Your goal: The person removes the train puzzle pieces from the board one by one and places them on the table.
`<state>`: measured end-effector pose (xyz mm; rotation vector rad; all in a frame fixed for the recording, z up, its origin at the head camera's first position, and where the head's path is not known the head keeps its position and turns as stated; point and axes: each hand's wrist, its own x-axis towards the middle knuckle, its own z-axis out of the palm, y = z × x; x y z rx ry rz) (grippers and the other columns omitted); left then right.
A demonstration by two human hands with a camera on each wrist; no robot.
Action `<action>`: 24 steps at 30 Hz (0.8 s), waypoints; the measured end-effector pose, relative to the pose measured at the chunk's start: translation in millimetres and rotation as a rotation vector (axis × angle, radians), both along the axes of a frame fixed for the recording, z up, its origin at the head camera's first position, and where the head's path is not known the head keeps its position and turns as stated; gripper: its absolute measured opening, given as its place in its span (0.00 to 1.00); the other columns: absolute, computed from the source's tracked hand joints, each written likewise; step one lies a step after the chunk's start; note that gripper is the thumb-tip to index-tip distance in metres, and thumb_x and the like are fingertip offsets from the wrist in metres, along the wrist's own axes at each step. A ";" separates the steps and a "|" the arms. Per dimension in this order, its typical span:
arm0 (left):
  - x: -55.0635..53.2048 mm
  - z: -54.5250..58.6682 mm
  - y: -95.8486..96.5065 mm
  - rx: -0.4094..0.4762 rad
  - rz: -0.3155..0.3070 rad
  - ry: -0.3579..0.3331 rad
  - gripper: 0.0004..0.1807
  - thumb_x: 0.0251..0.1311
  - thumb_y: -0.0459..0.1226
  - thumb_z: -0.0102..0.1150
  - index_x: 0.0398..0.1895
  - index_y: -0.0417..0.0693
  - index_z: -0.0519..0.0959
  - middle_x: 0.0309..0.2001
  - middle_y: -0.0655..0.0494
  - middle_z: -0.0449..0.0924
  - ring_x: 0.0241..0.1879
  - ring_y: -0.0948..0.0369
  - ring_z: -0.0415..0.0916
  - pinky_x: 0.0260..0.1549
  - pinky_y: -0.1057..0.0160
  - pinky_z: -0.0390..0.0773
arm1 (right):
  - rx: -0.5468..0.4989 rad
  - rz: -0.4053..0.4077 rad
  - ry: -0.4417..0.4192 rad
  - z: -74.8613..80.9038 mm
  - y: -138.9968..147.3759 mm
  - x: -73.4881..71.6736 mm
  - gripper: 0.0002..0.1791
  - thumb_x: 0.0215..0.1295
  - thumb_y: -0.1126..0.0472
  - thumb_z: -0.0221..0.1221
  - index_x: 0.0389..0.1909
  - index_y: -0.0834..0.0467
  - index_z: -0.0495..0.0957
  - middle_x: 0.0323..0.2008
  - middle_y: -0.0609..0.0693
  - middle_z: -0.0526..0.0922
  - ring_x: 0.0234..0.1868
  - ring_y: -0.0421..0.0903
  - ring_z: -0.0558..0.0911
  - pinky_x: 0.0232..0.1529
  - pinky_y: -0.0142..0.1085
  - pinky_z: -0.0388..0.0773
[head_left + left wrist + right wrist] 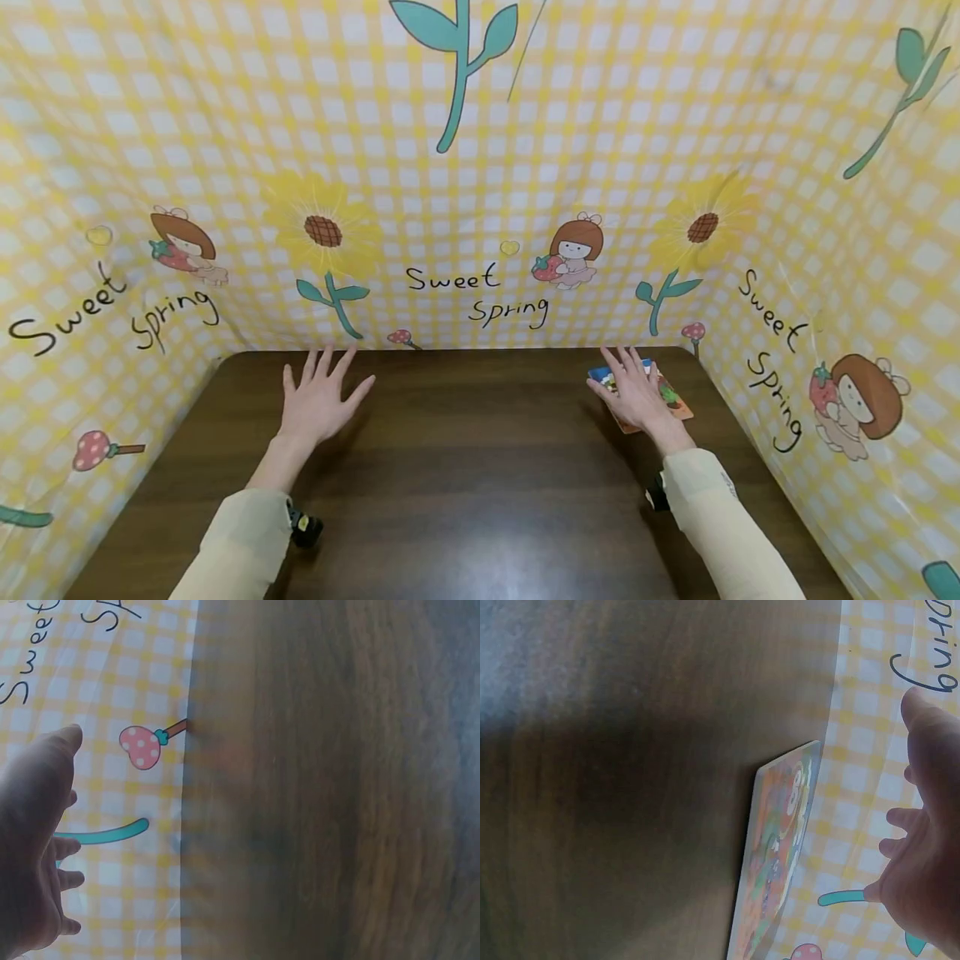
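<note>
My left hand [318, 404] is spread over the far left of the dark wooden table [465, 483], fingers straight and holding nothing. Toward the far right, my right hand [637, 396] stretches over a thin, colourful picture board [678, 406], covering much of it in the head view. Its fingers are straight too. Seen from the right wrist, the board [776, 847] lies flat at the table's far edge, with a pale rim and a bright print in orange, green and white. That same view shows the right hand [922, 825] raised above the board, with a gap between.
A yellow-and-white checked cloth [465, 192] printed with flowers, figures and the words "Sweet Spring" stands as a wall along the back and both sides of the table. Dark wrist cameras [305, 529] sit at both cuffs.
</note>
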<state>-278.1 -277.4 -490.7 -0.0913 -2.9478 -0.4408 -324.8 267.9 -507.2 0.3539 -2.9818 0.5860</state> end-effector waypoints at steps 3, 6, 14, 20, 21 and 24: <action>1.7 -1.6 2.5 0.008 -0.004 -0.006 0.46 0.80 0.67 0.47 0.92 0.59 0.52 0.90 0.35 0.43 0.88 0.30 0.39 0.79 0.17 0.33 | -0.006 0.000 -0.005 0.4 0.9 2.3 0.45 0.85 0.41 0.56 0.90 0.57 0.52 0.89 0.70 0.47 0.89 0.75 0.44 0.80 0.82 0.35; 2.3 -3.4 7.1 0.017 -0.009 -0.012 0.46 0.80 0.66 0.49 0.92 0.60 0.51 0.91 0.36 0.43 0.88 0.30 0.39 0.80 0.17 0.33 | -0.011 -0.001 -0.012 2.3 3.6 4.6 0.45 0.85 0.40 0.56 0.90 0.57 0.51 0.89 0.69 0.46 0.89 0.74 0.43 0.80 0.82 0.35; 0.7 -6.9 16.0 0.017 -0.018 -0.012 0.46 0.80 0.66 0.50 0.92 0.59 0.53 0.91 0.38 0.43 0.89 0.31 0.40 0.80 0.17 0.34 | -0.001 -0.018 -0.029 5.0 14.8 6.3 0.45 0.85 0.43 0.57 0.90 0.59 0.52 0.88 0.71 0.46 0.89 0.74 0.42 0.81 0.81 0.35; -1.8 -5.6 22.3 0.010 -0.022 -0.016 0.47 0.79 0.67 0.49 0.92 0.58 0.54 0.91 0.38 0.44 0.89 0.32 0.39 0.80 0.18 0.34 | 0.008 -0.010 -0.027 7.3 25.4 3.5 0.46 0.84 0.42 0.57 0.89 0.61 0.52 0.88 0.71 0.45 0.88 0.75 0.43 0.81 0.81 0.33; -2.2 -5.6 23.4 0.006 -0.022 -0.017 0.47 0.79 0.68 0.49 0.92 0.58 0.54 0.91 0.38 0.44 0.89 0.32 0.39 0.81 0.18 0.34 | 0.010 -0.008 -0.026 7.8 27.1 3.0 0.46 0.84 0.42 0.57 0.89 0.61 0.53 0.88 0.72 0.46 0.88 0.75 0.44 0.81 0.81 0.33; -3.3 -5.7 26.8 0.010 -0.022 -0.013 0.46 0.79 0.67 0.50 0.91 0.58 0.54 0.91 0.38 0.46 0.89 0.32 0.40 0.81 0.18 0.34 | 0.020 -0.004 -0.020 9.0 32.7 1.0 0.46 0.84 0.41 0.58 0.89 0.62 0.53 0.88 0.73 0.47 0.87 0.77 0.45 0.81 0.81 0.36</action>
